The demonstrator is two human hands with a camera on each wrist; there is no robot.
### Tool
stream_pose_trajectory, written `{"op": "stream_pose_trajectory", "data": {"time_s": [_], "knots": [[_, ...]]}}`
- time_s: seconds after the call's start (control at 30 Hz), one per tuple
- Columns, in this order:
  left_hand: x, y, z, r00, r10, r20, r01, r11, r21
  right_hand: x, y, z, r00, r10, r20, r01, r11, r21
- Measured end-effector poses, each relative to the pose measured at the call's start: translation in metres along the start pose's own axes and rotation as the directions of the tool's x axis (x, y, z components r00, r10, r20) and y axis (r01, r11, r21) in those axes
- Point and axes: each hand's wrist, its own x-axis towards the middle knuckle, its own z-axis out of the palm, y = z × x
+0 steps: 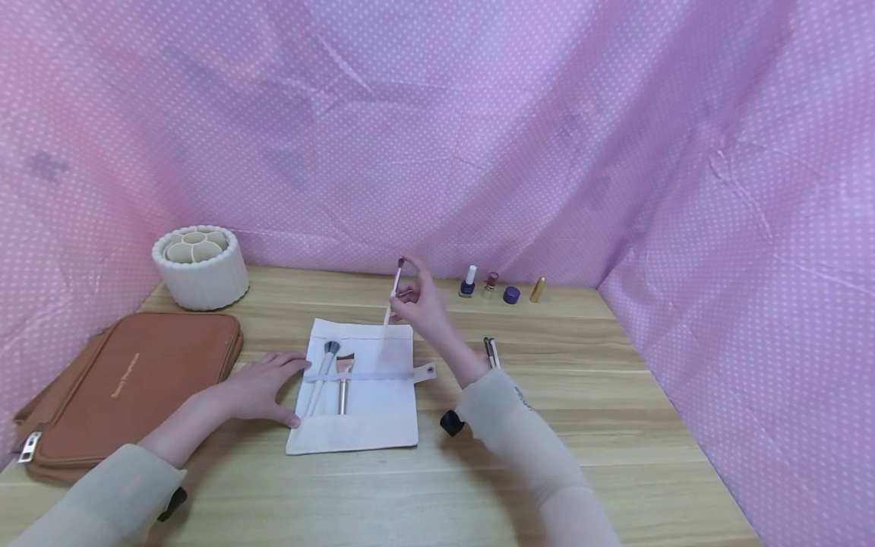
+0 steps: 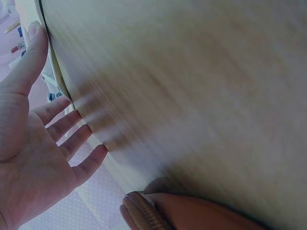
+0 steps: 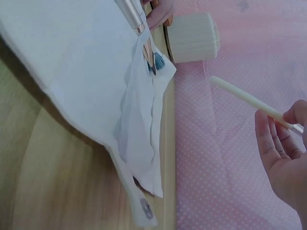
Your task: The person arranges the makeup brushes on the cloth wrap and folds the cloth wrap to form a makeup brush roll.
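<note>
A white cloth brush roll lies open on the wooden table, with two makeup brushes tucked under its band. My right hand is raised above the roll's far edge and pinches a slim white brush near its dark tip, handle pointing down at the cloth. In the right wrist view the same white brush runs into my fingers, above the roll. My left hand rests flat on the table at the roll's left edge, fingers straight; the left wrist view shows its spread fingers.
A brown zip case lies at the left, a white ribbed organiser pot behind it. Nail polish, small bottles and a gold tube stand along the back. Two pencils lie right of the roll. Pink dotted fabric surrounds the table.
</note>
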Motion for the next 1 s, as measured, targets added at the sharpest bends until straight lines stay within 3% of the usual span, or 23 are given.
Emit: {"op": "stream_pose_trajectory", "data": {"time_s": [0.37, 0.57, 1.0], "knots": [[0.0, 0.001, 0.0, 1.0, 0.004, -0.001, -0.004, 1.0, 0.004, 0.016, 0.03, 0.012, 0.997, 0.082, 0.015, -0.083, 0.985, 0.149], [0.001, 0.001, -0.001, 1.0, 0.002, 0.001, -0.002, 1.0, 0.001, 0.021, 0.058, 0.023, 0.991, 0.136, 0.016, -0.137, 0.977, 0.165], [0.002, 0.0, 0.001, 1.0, -0.025, 0.015, 0.025, 1.0, -0.006, 0.018, 0.079, 0.032, 0.972, 0.231, 0.031, -0.232, 0.953, 0.194]]}}
